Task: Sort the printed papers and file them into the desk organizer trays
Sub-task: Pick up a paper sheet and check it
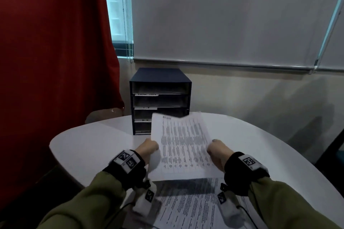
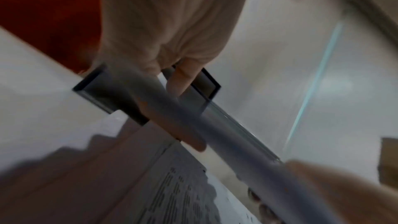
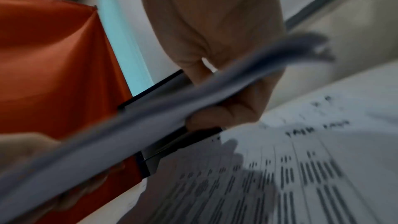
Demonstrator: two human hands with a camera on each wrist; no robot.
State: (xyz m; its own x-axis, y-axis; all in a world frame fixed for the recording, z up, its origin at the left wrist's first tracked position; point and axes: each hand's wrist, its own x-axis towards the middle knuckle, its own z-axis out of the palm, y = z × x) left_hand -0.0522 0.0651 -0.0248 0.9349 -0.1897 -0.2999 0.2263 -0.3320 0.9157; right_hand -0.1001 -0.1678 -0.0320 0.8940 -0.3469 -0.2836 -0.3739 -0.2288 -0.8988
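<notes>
L hand (image 1: 149, 148) gripped sheet (image 1: 183, 147) at left edge, R hand (image 1: 218, 151) gripped right edge, sheet held above papers (image 1: 195, 206) on table (image 1: 89, 147), organizer (image 1: 160, 87) behind

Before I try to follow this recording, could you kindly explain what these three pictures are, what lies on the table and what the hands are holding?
No machine here: a person wears three cameras. The large picture comes from the head camera, looking down at both hands. The other two come from cameras strapped to the wrists, looking along each hand, so they are close and blurred.

The left hand and the right hand together hold a printed sheet by its side edges, lifted above the white table; the fingers curl under the paper. More printed papers lie on the table below it. Behind stands the dark desk organizer with stacked, labelled trays; the labels are too blurred to read.
</notes>
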